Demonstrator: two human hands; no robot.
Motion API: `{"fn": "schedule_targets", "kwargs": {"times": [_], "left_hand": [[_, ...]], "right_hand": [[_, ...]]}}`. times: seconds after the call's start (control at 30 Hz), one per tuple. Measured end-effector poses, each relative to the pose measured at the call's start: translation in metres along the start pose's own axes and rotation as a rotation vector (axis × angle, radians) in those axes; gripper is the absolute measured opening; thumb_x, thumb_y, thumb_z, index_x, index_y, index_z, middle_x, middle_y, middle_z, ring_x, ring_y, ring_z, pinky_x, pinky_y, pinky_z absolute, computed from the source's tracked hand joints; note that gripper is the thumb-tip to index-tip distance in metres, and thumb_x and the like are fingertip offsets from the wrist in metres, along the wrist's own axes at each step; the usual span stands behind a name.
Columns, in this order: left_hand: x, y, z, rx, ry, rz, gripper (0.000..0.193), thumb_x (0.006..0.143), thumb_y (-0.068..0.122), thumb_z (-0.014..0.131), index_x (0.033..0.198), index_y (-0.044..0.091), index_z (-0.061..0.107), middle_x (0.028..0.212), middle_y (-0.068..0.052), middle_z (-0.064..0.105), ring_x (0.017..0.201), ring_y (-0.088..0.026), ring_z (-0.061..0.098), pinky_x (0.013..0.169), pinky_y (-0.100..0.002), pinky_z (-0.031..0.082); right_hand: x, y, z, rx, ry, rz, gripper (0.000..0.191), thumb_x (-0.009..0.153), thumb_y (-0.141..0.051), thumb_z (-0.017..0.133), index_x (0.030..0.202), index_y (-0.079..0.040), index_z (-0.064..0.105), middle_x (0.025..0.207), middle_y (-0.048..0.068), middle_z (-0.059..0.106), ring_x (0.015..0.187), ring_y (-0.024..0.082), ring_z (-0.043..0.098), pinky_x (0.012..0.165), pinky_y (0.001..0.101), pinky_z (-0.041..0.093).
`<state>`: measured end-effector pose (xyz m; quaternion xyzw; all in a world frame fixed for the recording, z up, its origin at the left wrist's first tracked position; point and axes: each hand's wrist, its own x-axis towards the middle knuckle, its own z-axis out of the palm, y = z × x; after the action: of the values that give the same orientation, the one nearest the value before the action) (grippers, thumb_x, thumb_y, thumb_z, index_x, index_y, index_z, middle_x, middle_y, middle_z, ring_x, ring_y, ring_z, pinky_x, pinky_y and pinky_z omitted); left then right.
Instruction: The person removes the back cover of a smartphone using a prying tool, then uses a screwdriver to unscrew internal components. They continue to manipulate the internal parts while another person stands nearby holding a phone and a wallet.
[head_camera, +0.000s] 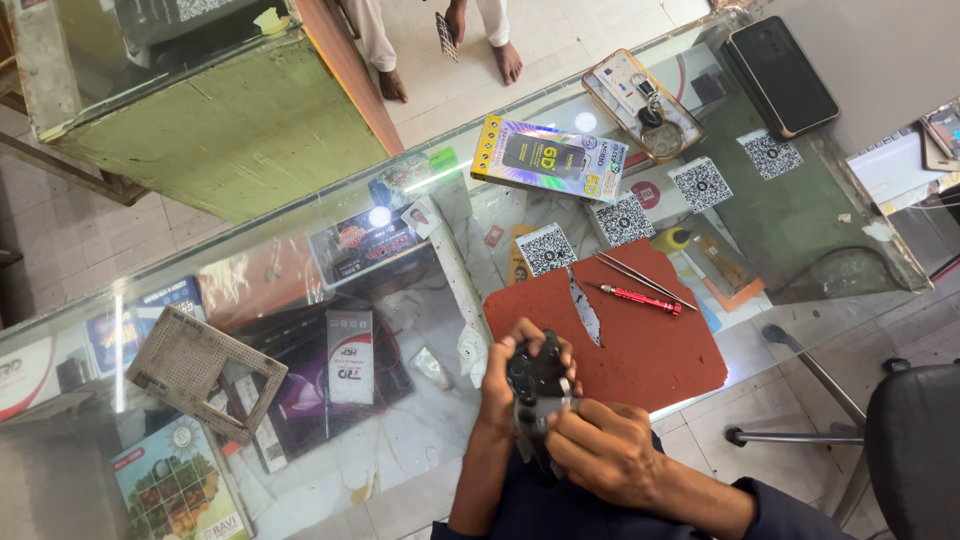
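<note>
Both hands (560, 420) grip black gadget (537, 385); rectangular iridescent box (549, 158) beyond.

The gadget (537, 385) gripped between both hands is black with grey parts. The mat (640, 345) under it is rust red, with a pale tear showing through. On it lies a screwdriver (640, 297) with a red handle, beside silver tweezers (645, 279). The cards (546, 250) nearby are white with black square patterns, and the phone (782, 75) is black.
</note>
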<state>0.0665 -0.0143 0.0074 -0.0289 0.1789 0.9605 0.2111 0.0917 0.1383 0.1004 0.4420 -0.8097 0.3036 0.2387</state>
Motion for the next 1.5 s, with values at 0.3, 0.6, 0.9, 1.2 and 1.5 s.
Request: {"fn": "schedule_targets", "kwargs": {"times": [0.3, 0.6, 0.9, 1.2, 1.5], "left_hand": [[0.002, 0.008, 0.002, -0.024, 0.036, 0.122, 0.034, 0.104, 0.041, 0.038, 0.097, 0.009, 0.043, 0.096, -0.020, 0.057, 0.088, -0.031, 0.063, 0.075, -0.050, 0.058], [-0.002, -0.001, 0.018, 0.094, -0.067, 0.005, 0.058, 0.108, 0.059, 0.038, 0.123, 0.005, 0.053, 0.112, -0.024, 0.064, 0.097, -0.030, 0.069, 0.084, -0.044, 0.060], [-0.013, -0.010, 0.018, 0.311, 0.004, -0.090, 0.096, 0.095, 0.082, 0.033, 0.132, -0.004, 0.058, 0.101, -0.010, 0.065, 0.092, -0.020, 0.068, 0.083, -0.036, 0.059], [0.009, 0.042, 0.045, 0.265, 0.041, 0.310, 0.098, 0.087, 0.087, 0.039, 0.124, -0.002, 0.057, 0.098, -0.015, 0.064, 0.086, -0.025, 0.067, 0.075, -0.039, 0.057], [0.004, 0.089, 0.044, 0.046, 0.104, 0.486, 0.096, 0.093, 0.085, 0.036, 0.117, -0.006, 0.059, 0.093, -0.020, 0.060, 0.086, -0.033, 0.059, 0.078, -0.051, 0.051]], "right_hand": [[-0.006, 0.002, -0.014, 0.049, 0.006, -0.094, 0.013, 0.085, -0.006, 0.074, 0.080, -0.004, 0.063, 0.078, 0.003, 0.061, 0.060, 0.011, 0.056, 0.045, 0.0253, 0.048], [-0.026, 0.005, -0.022, 0.048, 0.019, 0.003, 0.016, 0.078, -0.012, 0.073, 0.087, 0.001, 0.069, 0.083, 0.006, 0.063, 0.062, 0.013, 0.060, 0.042, 0.0255, 0.047], [-0.020, -0.005, -0.029, 0.011, 0.008, 0.195, 0.011, 0.071, 0.001, 0.072, 0.080, -0.002, 0.065, 0.095, 0.008, 0.072, 0.060, 0.011, 0.062, 0.039, 0.0266, 0.042], [-0.017, -0.006, -0.035, 0.035, 0.117, -0.050, 0.024, 0.079, -0.001, 0.077, 0.070, -0.005, 0.055, 0.102, 0.015, 0.074, 0.050, 0.008, 0.048, 0.038, 0.0224, 0.039], [-0.033, -0.004, -0.023, 0.123, 0.189, -0.145, 0.040, 0.076, 0.003, 0.080, 0.064, -0.010, 0.044, 0.099, 0.015, 0.076, 0.046, 0.007, 0.043, 0.036, 0.0219, 0.032]]}}
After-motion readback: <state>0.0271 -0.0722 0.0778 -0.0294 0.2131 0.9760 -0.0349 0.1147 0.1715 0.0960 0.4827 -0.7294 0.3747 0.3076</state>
